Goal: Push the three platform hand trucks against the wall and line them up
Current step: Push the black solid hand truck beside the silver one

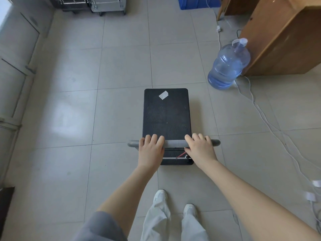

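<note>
The person stands behind a black truck (166, 115) in the middle of the tiled floor (121, 66) and grips its grey handle (174, 143) with both hands. The left hand (151, 150) is clenched around the bar at 9 o'clock of its middle, and the right hand (201, 148) is clenched around it at 3 o'clock. The hands sit apart on the bar, probably so that the person can steer the truck straight as well as push it. The deck is bare except for a small white label (163, 95) near its far edge.

The two other trucks (93, 5) stand side by side at 11 o'clock, at the far end of the room; the wall itself is cut off by the frame, so it is not sure whether they touch it. The black truck points to 12 o'clock, so it likely has to turn a little toward 11 o'clock to come beside them.

A blue water bottle (228, 66) stands at 2 o'clock, close against a wooden cabinet (281, 40). It looks almost empty, though this is hard to tell. White cables (264, 115) run over the floor at 3 o'clock, well clear of the wheels.
</note>
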Tool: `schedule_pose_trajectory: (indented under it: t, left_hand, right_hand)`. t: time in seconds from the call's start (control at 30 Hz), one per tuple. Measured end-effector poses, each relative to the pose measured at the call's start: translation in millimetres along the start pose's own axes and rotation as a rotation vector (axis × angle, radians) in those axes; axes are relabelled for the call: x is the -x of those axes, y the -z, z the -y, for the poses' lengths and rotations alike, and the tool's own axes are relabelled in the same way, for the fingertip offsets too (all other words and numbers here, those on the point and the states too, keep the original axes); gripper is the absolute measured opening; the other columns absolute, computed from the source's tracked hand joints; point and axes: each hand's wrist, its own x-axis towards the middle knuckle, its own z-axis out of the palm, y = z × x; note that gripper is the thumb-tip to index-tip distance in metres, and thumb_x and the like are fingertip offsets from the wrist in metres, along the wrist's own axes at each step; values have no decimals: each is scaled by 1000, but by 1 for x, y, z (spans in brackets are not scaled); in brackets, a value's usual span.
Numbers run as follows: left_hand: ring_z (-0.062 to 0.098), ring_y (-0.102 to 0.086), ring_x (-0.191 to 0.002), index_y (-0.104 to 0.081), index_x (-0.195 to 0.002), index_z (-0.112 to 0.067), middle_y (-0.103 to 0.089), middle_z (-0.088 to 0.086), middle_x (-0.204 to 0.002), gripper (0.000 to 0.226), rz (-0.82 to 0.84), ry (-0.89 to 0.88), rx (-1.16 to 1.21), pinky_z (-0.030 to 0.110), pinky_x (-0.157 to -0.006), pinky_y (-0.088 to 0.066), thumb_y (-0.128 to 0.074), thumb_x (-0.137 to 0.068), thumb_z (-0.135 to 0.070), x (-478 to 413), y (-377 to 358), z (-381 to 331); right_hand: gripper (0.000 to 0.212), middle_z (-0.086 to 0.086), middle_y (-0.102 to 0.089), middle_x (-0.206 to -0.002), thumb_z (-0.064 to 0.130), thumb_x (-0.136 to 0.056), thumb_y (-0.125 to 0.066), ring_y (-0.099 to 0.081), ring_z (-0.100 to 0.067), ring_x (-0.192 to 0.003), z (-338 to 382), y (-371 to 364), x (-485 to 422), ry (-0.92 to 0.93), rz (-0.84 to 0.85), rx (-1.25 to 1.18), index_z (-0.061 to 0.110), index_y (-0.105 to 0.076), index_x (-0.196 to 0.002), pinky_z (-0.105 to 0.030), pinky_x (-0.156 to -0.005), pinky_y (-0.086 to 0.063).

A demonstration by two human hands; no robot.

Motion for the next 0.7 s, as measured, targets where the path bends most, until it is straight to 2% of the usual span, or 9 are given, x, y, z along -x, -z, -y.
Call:
schedule_pose_trajectory:
  t: [0.23,0.37,0.53,0.7]
  left_hand:
    - [27,-46,-67,-47,-83,-16,-50,2,-73,29,-16,11,12,37,-68,-37,-69,-64,-11,-47,-5,22]
    - [26,-45,-66,-46,-82,-16,-49,2,-72,27,-35,7,8,36,-67,-35,-67,-65,-11,-80,-8,35]
    - [27,-45,-66,-47,-81,-15,-49,2,-71,28,-36,15,15,37,-67,-37,-69,-64,-10,-128,-13,44]
    - [26,-46,-65,-49,-82,-15,-51,2,-72,30,-12,32,26,39,-66,-43,-73,-64,-11,-191,-18,51]
  right_hand:
    - [35,-8,-59,-69,23,-62,-83,-56,-31,-66,4,8,-49,-49,4,-11,12,-59,-85,-37,-60,-43]
    - [30,-9,-62,-82,27,-75,-73,-57,-31,-78,0,12,-82,-37,-17,-21,12,-58,-96,-40,-68,-42]
    - [33,-7,-62,-78,28,-71,-77,-57,-31,-75,-14,19,-130,-25,-36,-31,12,-59,-94,-38,-65,-43]
    - [39,-7,-62,-67,25,-56,-86,-58,-30,-63,-38,30,-192,-12,-83,-21,12,-62,-84,-37,-55,-44]
